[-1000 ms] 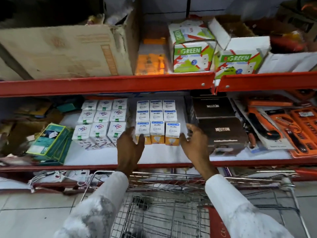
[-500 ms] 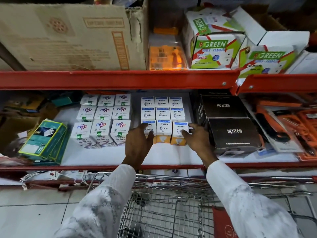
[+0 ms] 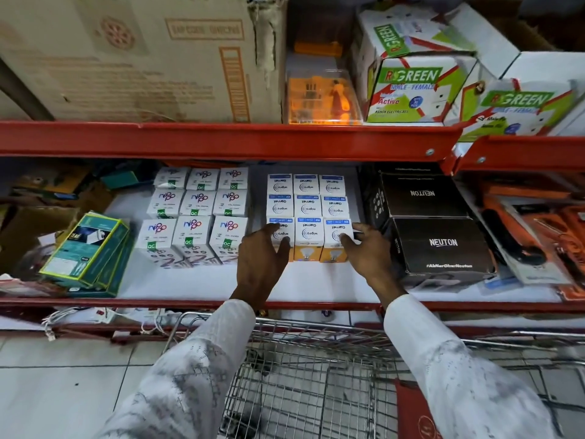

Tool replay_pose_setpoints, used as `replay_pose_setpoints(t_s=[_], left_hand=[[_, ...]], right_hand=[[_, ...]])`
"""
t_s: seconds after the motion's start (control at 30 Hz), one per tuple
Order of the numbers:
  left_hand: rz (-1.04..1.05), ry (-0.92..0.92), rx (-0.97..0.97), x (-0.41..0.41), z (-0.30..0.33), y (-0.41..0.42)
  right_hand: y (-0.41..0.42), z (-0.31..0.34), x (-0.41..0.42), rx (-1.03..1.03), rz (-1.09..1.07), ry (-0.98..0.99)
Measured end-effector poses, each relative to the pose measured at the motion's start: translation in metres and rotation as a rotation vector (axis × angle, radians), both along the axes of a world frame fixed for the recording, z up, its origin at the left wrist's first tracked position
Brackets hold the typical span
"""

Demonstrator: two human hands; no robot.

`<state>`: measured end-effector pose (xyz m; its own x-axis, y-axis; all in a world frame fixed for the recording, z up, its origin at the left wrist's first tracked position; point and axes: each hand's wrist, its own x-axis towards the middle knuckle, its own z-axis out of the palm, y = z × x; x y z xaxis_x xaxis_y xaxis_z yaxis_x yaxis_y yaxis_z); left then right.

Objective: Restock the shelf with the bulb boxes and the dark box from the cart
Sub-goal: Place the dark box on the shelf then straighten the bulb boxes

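Observation:
On the white middle shelf (image 3: 202, 280) stands a block of white-and-orange Wipro bulb boxes (image 3: 308, 213), three across and three deep. My left hand (image 3: 261, 259) rests against the front left box, fingers spread. My right hand (image 3: 367, 251) touches the front right box, fingers apart. Neither hand grips a box. Left of them sits a block of white Nippo bulb boxes (image 3: 198, 213). Right of them two dark Neuton boxes (image 3: 438, 245) stand one behind the other. The wire cart (image 3: 304, 375) below looks bare where I can see into it.
Teal boxes (image 3: 87, 251) lean at the shelf's left end. Orange tool packs (image 3: 535, 229) lie at the right. The red beam (image 3: 221, 141) overhead carries a big carton (image 3: 136, 55), an orange case (image 3: 323, 96) and green-and-white boxes (image 3: 411, 87). Cables lie on the lower shelf (image 3: 95, 318).
Both hands have moved forward from the shelf's front edge onto the front row of Wipro boxes. My head has come closer to the shelf.

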<state>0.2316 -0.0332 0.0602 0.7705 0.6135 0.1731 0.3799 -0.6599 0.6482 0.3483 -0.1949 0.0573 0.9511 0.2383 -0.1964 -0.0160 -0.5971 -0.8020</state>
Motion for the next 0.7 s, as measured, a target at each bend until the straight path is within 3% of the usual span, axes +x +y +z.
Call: replay_pose_setpoints(t_s=[0.27,0.43,0.7], left_hand=[[0.010,-0.002,-0.015,-0.002,-0.001,-0.004],[-0.047,0.026,0.032,-0.012,0.010,-0.005],[-0.181,0.121,0.499,-0.096,0.013,0.038]], right_hand=[[0.001,-0.001,-0.003,-0.041,-0.047,-0.013],[0.005,0.013,-0.020,-0.188,0.038,-0.222],[0.057,0.029,-0.102,-0.347,0.370,-0.541]])
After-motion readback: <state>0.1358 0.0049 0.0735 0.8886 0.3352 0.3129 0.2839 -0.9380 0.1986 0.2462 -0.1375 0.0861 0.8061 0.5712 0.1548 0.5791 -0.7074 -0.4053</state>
